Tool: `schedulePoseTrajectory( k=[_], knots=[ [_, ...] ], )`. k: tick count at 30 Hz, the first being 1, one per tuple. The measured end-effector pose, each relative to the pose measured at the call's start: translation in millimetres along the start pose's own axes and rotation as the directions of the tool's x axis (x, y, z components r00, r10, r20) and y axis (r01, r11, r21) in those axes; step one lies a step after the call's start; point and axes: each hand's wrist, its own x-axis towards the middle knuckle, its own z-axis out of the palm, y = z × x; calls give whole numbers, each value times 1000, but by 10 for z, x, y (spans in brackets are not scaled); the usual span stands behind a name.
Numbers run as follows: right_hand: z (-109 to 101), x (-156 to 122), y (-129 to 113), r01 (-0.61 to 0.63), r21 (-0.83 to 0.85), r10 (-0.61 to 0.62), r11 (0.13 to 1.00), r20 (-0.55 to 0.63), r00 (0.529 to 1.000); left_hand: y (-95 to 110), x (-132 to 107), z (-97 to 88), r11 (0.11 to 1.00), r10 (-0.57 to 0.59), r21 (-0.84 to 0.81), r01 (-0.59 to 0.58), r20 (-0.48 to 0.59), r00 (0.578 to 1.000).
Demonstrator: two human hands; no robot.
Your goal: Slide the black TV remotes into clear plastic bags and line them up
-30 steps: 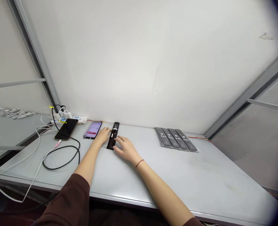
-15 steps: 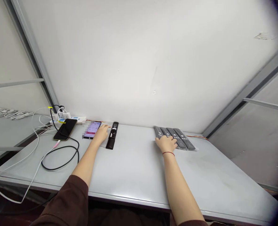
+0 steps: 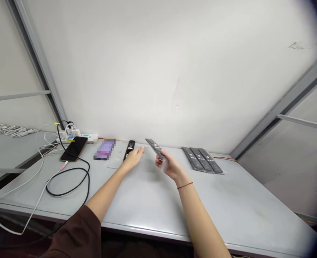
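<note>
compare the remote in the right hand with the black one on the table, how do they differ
The grey remote is raised and tilted in the right hand, while the black remote lies on the table. The grey remote is held; the black remote is only near the open left hand. Both are long and slim.

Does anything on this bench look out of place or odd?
One thing: the phone left of the left hand has a pixelated, blocked-out screen, so nothing on it can be read. The black cable also sprawls loosely over the table.

Glossy black plastic remote (image 3: 130,147), matt grey tabletop (image 3: 150,211).
</note>
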Motion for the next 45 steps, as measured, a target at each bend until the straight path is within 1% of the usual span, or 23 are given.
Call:
schedulePoseTrajectory(
  k=[1,2,3,4,6,8,12,18,21,24,26,29,32,34,37,41,43,45],
  knots=[
    [86,-55,31,12,50,-15,999,59,998,40,-12,64,986,-55,-158,62,53,997],
    [162,-101,68,16,59,-22,998,95,995,74,-22,117,947,-78,-306,102,91,993],
    [226,-135,108,25,38,-29,999,115,993,103,-31,158,894,-85,-431,122,104,991],
    [276,-157,147,31,7,-32,999,124,992,128,-41,188,841,-82,-528,118,91,992],
    [336,-171,216,36,-63,-28,997,121,992,168,-63,214,767,-95,-636,85,19,995],
    [359,-167,262,43,-110,-27,993,142,989,201,-91,213,729,-136,-681,72,-41,990],
    [381,-166,312,71,-150,-31,986,251,968,268,-153,187,706,-177,-705,70,-80,981],
    [409,-160,388,46,-140,-6,989,276,961,335,-180,179,668,-111,-744,-7,-109,988],
    [414,-161,414,-15,-133,56,991,307,950,349,-174,173,642,-102,-765,-49,-149,983],
    [428,-176,445,-96,-154,145,983,351,925,364,-164,136,612,-111,-787,-81,-187,976],
    [442,-185,471,-118,-162,171,980,370,913,373,-158,105,592,-129,-801,-91,-205,970],
    [460,-183,497,-89,-157,141,984,363,921,371,-159,98,585,-157,-808,-65,-191,969],
    [461,-172,487,-31,-164,85,986,333,939,345,-174,150,637,-178,-770,25,-116,977],
    [453,-171,464,-7,-186,70,982,333,940,329,-179,172,662,-182,-748,49,-97,978],
    [434,-187,428,-30,-228,116,973,376,919,323,-152,109,632,-153,-774,-25,-157,976],
    [409,-207,420,-85,-323,228,943,434,872,347,-84,-106,568,-107,-807,-164,-270,957],
    [402,-208,429,-74,-370,248,926,451,857,362,-59,-202,556,-92,-801,-222,-324,942],
    [404,-209,437,-47,-401,249,915,467,848,375,-45,-281,551,-98,-797,-246,-355,930]
  ],
)
